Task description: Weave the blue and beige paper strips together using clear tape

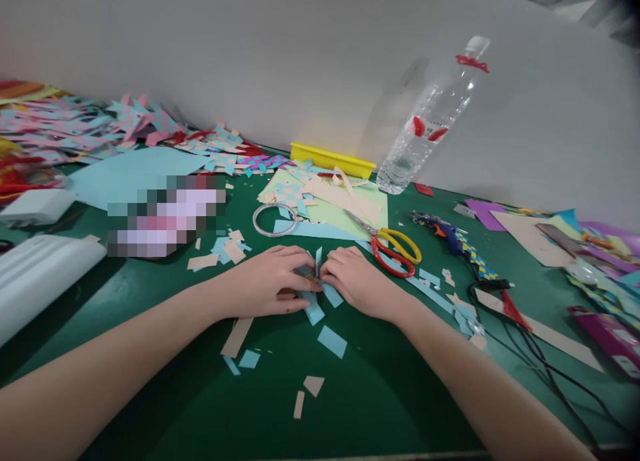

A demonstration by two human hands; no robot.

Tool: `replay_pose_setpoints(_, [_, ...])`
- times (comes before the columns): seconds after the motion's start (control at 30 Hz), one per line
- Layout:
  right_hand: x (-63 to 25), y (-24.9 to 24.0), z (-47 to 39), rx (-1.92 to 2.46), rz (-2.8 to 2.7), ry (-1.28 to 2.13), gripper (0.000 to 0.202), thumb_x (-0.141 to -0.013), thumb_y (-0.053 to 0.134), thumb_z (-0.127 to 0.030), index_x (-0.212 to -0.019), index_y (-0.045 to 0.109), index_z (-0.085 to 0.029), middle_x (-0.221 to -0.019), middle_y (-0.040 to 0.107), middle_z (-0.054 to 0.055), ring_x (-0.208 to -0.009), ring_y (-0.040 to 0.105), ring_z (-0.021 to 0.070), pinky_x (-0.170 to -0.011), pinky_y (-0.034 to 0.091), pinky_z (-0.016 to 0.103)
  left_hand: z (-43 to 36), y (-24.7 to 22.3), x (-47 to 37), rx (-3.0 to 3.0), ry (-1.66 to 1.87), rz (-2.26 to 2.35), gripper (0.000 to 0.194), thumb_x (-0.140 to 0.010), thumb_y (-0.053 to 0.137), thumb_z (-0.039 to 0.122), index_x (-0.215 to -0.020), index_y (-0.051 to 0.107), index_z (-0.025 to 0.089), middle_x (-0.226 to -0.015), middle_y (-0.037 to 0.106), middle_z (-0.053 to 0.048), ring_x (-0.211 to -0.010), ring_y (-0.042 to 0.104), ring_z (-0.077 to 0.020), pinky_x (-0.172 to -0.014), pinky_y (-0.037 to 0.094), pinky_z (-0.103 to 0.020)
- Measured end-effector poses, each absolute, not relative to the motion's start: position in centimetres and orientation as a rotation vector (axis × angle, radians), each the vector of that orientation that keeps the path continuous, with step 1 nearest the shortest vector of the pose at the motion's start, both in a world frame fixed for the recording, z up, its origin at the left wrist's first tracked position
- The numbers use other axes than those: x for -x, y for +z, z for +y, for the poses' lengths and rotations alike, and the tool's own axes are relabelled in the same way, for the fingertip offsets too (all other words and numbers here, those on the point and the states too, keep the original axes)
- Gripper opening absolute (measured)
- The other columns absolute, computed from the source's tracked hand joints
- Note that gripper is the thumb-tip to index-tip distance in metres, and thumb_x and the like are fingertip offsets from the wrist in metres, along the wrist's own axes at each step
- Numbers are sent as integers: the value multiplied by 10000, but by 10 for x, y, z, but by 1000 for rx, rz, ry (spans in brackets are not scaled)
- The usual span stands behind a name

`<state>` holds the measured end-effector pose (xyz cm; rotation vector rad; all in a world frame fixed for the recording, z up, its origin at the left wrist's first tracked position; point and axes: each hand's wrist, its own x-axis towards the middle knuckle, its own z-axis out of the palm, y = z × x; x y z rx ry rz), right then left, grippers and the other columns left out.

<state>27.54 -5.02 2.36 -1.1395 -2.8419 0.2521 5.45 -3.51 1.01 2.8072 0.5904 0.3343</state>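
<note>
Both hands are working a small woven paper piece (317, 284) on the green table (380, 387), just in front of the scissors (393, 247). The left hand (273, 281) is lying palm down with its fingertips pressing on blue strips at the piece's left edge. The right hand (357, 281) is meeting it from the scissors side, fingers curled and pinching a strip end; one blue strip is sticking upright between the two hands. Whether the left thumb is gripping anything cannot be told.

Loose blue and tan scraps (333, 341) are lying nearer the person than the scissors. A tape ring (270, 219) is sitting left of the scissors, a yellow tray (333, 159) and a plastic bottle (430, 124) behind them by the wall. A glue gun (457, 241) with black cord is lying right of the scissors. Finished woven pieces (120, 124) are piling far left of them.

Risks, as a judgement: the weave is looking loose, so a strip may be slipping out if the pinching eases. The thin paper could be tearing or creasing under a hard pull. Scraps beside the piece could be getting caught in the weave.
</note>
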Motion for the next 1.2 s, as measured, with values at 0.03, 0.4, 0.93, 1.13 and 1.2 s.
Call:
replay_pose_setpoints(0.03, [-276,24,-50,1131,-2838,267,260,-969,339,-230,-859,565,-160,-870,553,44,-839,463,161,-790,309,309,-35,10,-55,-2807,340,589,287,-887,536,316,-1159,627,303,-1133,568,-70,-1126,475,-248,-959,387,-414])
replay_pose_setpoints(0.4, [-280,20,-49,1037,-2877,14,254,-963,364,-223,-885,599,-169,-857,566,38,-833,474,162,-850,262,333,-35,8,-53,-2803,357,589,290,-888,537,326,-1164,624,297,-1098,568,-77,-1120,472,-255,-942,386,-415])
replay_pose_setpoints(0.93, [-278,27,-49,1043,-2837,50,212,-925,487,-251,-831,669,-197,-778,619,9,-803,478,157,-788,243,325,-35,9,-53,-2783,358,573,287,-880,557,308,-1157,629,295,-1183,546,-75,-1153,464,-253,-967,383,-423])
replay_pose_setpoints(1.13, [-278,27,-46,1061,-2803,143,197,-920,501,-267,-846,674,-209,-800,643,-4,-817,495,151,-789,244,326,-35,9,-53,-2792,335,586,290,-887,544,332,-1161,630,289,-1163,549,-78,-1152,459,-251,-969,383,-421])
replay_pose_setpoints(1.2, [-277,27,-46,1061,-2816,125,180,-906,528,-277,-834,677,-206,-778,642,-5,-806,496,153,-787,241,328,-35,9,-53,-2793,332,587,290,-887,544,330,-1162,628,295,-1182,542,-74,-1157,455,-253,-969,381,-426])
